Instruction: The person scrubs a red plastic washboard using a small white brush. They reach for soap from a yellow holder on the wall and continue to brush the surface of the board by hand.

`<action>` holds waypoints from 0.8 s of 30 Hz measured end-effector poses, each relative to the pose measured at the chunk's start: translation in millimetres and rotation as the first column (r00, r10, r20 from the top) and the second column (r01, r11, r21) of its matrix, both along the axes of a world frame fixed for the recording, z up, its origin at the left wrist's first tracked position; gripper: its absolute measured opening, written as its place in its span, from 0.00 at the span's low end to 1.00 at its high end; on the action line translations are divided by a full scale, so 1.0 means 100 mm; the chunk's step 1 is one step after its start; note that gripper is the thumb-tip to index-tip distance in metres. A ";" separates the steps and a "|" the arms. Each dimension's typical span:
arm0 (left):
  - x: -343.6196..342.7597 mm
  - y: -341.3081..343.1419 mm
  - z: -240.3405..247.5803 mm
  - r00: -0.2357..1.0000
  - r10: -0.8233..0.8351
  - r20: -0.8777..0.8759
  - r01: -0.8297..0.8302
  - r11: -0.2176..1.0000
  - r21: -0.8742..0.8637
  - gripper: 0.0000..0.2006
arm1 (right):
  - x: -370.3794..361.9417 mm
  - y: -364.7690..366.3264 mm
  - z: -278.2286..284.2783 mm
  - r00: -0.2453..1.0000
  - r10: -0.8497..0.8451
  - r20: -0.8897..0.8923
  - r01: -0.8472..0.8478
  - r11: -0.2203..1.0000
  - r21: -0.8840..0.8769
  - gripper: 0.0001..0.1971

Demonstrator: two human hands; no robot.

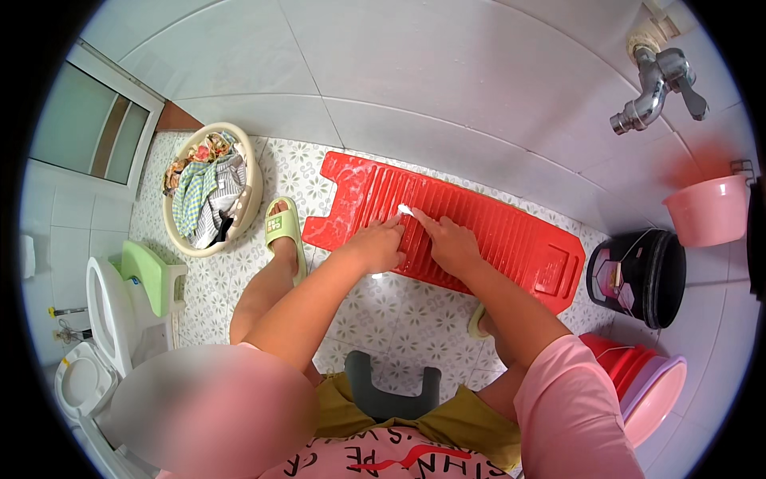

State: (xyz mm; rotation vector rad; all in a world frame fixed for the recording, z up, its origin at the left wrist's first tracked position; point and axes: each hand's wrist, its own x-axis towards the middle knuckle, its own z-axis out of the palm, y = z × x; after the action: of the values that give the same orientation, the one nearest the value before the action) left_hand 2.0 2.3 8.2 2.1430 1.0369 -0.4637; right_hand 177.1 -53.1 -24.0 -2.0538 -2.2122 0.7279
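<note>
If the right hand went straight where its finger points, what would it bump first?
The right hand would probably meet the small white thing over the red washboard; they may already be touching.

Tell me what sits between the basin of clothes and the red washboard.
In the head view, the left foot, in a green slipper, stands on patterned floor tiles between the basin and the washboard.

A toilet point(120, 327) and wall tap point(653, 92) suggest a bathroom.
</note>
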 end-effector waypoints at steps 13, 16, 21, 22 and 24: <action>-0.01 -0.01 0.02 1.000 0.002 -0.012 -0.002 1.000 -0.002 0.30 | -0.01 0.12 0.05 0.988 -0.139 -0.073 0.146 0.985 0.094 0.32; -0.01 -0.01 0.01 1.000 0.004 -0.002 -0.004 1.000 -0.002 0.30 | 0.05 0.13 -0.02 0.991 -0.085 -0.100 0.095 0.990 0.104 0.32; -0.01 -0.01 0.02 1.000 0.008 0.008 -0.008 1.000 -0.007 0.29 | 0.08 0.11 -0.09 0.982 -0.067 -0.178 0.102 0.976 0.195 0.32; 0.00 -0.01 0.01 1.000 0.007 0.011 -0.007 1.000 -0.004 0.29 | 0.10 0.11 -0.12 0.981 -0.042 -0.187 0.089 0.964 0.250 0.31; -0.02 -0.01 -0.06 0.999 0.011 0.032 -0.011 1.000 0.013 0.26 | 0.08 0.11 -0.10 0.982 -0.040 -0.187 0.088 0.963 0.254 0.30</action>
State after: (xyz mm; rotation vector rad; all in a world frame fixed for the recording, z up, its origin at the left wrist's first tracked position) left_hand -0.4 1.1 2.4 2.1483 1.0358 -0.4168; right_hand 185.5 -42.1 -34.5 -1.8455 -2.0111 0.5566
